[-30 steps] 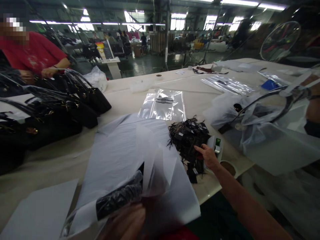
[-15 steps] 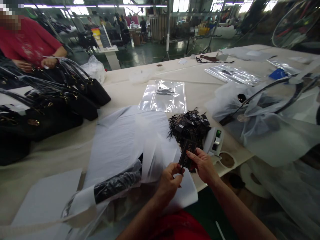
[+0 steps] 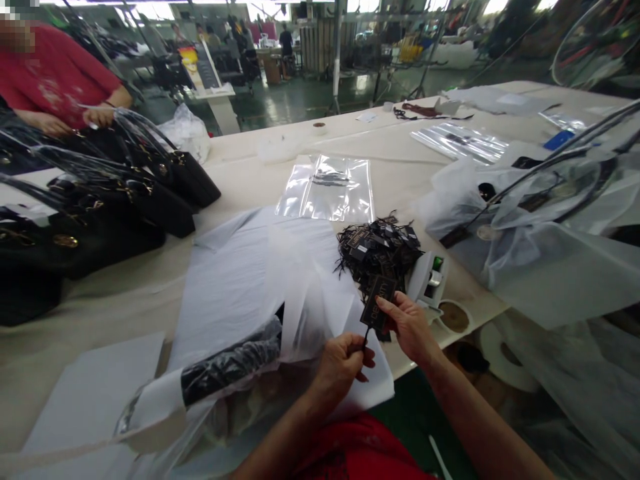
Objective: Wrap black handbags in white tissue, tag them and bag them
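A black hang tag [image 3: 379,300] with gold lettering is pinched between the thumb and fingers of my right hand [image 3: 411,325]. Its short black cord runs down to my left hand [image 3: 345,365], whose fingertips are closed on it. Just beyond the tag lies a heap of similar black tags [image 3: 377,243] with cords. White tissue paper [image 3: 230,273] spreads to the left of my hands. On it rests a bag handle in clear plastic wrap [image 3: 233,360], partly covered by paper.
Black handbags [image 3: 110,230] stand at the left, where a person in a red shirt [image 3: 60,73] handles one. Clear plastic bags [image 3: 330,190] lie mid-table. A small white box [image 3: 429,277] and a tape roll [image 3: 455,317] sit by the right edge, near a plastic-wrapped bag [image 3: 530,240].
My left hand has moved slightly down from the tag, and the cord now shows stretched between my hands. The tag is raised a little in my right hand.
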`<state>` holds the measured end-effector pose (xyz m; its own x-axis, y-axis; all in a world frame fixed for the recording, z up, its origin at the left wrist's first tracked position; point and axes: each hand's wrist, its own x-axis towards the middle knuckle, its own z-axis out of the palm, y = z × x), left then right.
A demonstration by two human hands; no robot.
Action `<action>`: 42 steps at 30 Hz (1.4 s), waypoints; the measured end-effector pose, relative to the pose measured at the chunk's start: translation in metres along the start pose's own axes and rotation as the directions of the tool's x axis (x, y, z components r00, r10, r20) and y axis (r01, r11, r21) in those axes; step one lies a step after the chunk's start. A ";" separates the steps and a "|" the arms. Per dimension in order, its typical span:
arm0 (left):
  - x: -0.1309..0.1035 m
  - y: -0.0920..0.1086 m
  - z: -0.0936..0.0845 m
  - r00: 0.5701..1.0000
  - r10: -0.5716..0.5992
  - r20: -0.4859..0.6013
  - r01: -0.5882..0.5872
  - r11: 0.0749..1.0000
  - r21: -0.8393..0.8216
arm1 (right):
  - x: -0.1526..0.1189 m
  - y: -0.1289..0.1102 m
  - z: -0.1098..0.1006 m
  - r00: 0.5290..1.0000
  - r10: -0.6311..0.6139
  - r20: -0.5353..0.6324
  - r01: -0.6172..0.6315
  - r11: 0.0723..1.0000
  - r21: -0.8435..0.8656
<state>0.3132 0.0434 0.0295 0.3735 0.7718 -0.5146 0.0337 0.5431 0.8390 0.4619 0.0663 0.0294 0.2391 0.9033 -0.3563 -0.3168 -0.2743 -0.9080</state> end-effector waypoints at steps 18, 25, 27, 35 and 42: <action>0.000 -0.020 0.002 0.997 -0.058 -0.048 0.069 0.957 0.282 | -0.007 -0.005 -0.004 0.998 0.048 -0.041 -0.045 0.996 0.081; -0.020 -0.036 -0.018 0.990 0.051 -0.133 0.027 0.850 0.526 | -0.013 0.019 -0.034 0.981 0.000 -0.196 -0.010 0.999 -0.046; -0.032 -0.038 -0.026 0.976 0.139 -0.168 -0.020 0.823 0.568 | -0.016 0.033 -0.049 0.980 -0.027 -0.199 -0.035 0.953 -0.302; -0.062 -0.031 -0.037 0.957 0.289 -0.041 -0.215 0.791 0.572 | -0.067 0.070 -0.020 0.935 -0.186 0.302 0.346 0.671 -0.656; -0.097 -0.015 -0.064 0.922 0.357 -0.149 -0.223 0.805 0.550 | -0.109 0.079 0.052 0.755 0.102 0.647 -0.022 0.991 -0.130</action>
<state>0.2174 -0.0184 0.0559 0.2181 0.9549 -0.2013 0.4534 0.0835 0.8874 0.3634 -0.0367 0.0082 -0.4460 0.8678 -0.2191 -0.1996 -0.3351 -0.9208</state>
